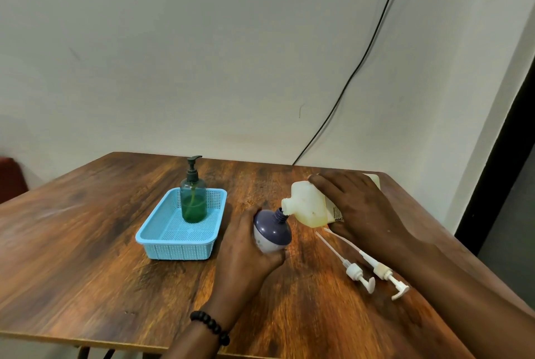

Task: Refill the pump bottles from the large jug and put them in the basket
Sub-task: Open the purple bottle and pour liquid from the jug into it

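Tabletop carries everything. Jug: one, translucent, tipped on its side at right-centre, spout against the neck of the purple bottle; yellowish liquid pools low, so probably part full and its weight shifts as it tilts; walls look semi-stiff, likely slick. Right hand lies over its upper side, fingers wrapped on the body; grip near the shoulder gives best spout control. Basket: one, blue mesh, light, left of centre. Pump bottles: two. Green bottle stands in the basket, pump on. Purple one is uncapped, tilted, rounded and smooth, so slippery; left hand curls round its lower body. Loose white pumps: two, lying beside each other, near the right forearm; light, thin dip tubes bend easily.
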